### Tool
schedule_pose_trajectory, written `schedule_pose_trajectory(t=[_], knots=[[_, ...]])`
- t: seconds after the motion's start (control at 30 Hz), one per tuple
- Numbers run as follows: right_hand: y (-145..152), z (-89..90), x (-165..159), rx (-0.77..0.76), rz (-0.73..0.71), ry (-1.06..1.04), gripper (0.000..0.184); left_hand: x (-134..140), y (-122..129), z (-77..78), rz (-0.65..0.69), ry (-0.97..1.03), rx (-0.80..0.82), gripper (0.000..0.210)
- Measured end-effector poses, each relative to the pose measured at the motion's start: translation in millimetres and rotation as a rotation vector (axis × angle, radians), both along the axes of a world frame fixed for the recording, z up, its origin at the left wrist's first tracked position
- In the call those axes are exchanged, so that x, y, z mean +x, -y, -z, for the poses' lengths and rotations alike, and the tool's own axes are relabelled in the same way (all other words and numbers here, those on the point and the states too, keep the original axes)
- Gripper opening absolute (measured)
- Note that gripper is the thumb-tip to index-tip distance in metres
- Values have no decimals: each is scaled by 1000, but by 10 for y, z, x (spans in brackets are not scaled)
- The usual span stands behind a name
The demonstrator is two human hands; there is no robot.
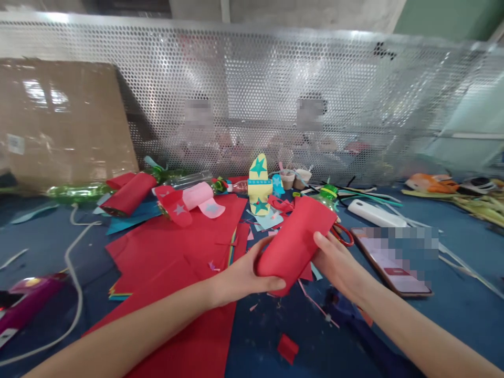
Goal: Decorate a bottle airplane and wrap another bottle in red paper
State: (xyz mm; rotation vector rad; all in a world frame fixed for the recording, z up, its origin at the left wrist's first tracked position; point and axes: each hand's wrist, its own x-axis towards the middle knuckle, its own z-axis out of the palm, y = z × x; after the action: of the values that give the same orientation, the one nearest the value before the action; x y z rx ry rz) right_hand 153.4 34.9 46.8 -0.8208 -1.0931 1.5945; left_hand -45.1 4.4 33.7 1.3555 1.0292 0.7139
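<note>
The person holds a red paper roll [293, 244] with both hands above the middle of the desk [452, 320], a little toward its near edge. The left hand [242, 275] wraps the lower end of the roll, with the thumb lying over the paper, so its grip is closed on it. The right hand [336, 262] supports the roll from the other side – its fingers go behind the paper, and its grip also holds the roll. Red paper sheets [177, 252] lie spread on the desk to the left of the hands. A phone [391, 260] lies flat just to the right of the right hand. Behind the roll, toward the far edge, a yellow paper shape with green stars [259, 184] stands upright.
</note>
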Motion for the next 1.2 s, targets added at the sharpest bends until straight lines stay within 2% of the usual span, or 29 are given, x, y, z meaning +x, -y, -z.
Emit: schedule_pose_trajectory(t=[0.1, 0.27, 0.47, 0.63, 0.73, 0.87, 1.0, 1.2], knots=[[-41, -29, 19, 49, 81, -11, 53, -10, -28, 13, -5, -38, 31, 99], [-67, -63, 59, 70, 114, -9, 41, -32, -91, 56, 42, -15, 31, 103], [-105, -147, 98, 106, 163, -59, 56, -84, -132, 49, -48, -167, 165, 89], [-169, -236, 168, 123, 232, -44, 42, -123, -160, -9, -47, -273, 214, 96], [-199, -222, 199, 155, 237, -36, 34, -143, -194, -28, -136, -303, 301, 96], [-248, -152, 211, 199, 270, -37, 35, -202, -278, 28, -247, -293, 418, 96], [-280, -97, 209, 217, 292, -33, 35, -257, -334, 96, -272, -307, 458, 94], [-287, -76, 214, 144, 361, 0, 39, -241, -305, 82, -269, -311, 493, 93]])
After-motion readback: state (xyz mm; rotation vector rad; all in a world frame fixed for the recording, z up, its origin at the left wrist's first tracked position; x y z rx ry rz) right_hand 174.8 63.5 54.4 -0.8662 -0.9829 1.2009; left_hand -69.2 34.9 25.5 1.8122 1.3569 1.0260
